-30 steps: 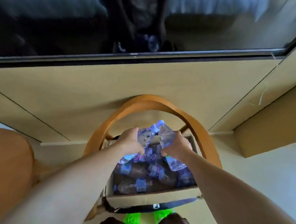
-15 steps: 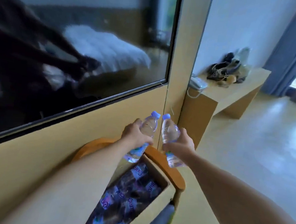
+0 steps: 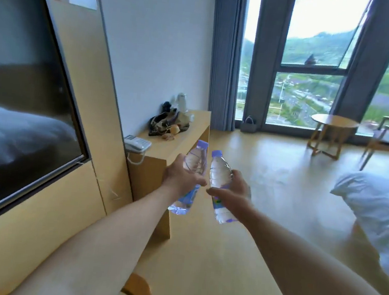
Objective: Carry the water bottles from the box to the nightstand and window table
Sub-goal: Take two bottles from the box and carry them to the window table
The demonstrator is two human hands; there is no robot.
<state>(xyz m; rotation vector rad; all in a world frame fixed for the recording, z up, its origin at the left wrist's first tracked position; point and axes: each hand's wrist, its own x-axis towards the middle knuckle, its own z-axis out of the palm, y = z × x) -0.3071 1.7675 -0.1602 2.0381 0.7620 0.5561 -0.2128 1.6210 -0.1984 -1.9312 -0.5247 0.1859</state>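
The left hand (image 3: 181, 178) and the right hand (image 3: 233, 194) each curl their fingers around a water bottle, the left bottle (image 3: 192, 171) and right bottle (image 3: 220, 174) up in the air, caps nearly touching, the round window table (image 3: 334, 120) far ahead.

Two bottles held out mid-room, window table far ahead to the right.

The left hand (image 3: 180, 178) holds one bottle (image 3: 192, 171), the right hand (image 3: 231, 194) another bottle (image 3: 220, 174) just beside it (caps near, not touching). A desk (image 3: 161, 160) runs along the left wall; a round table (image 3: 334, 121) stands by the window (image 3: 310, 63), a bed (image 3: 379, 210) at right.
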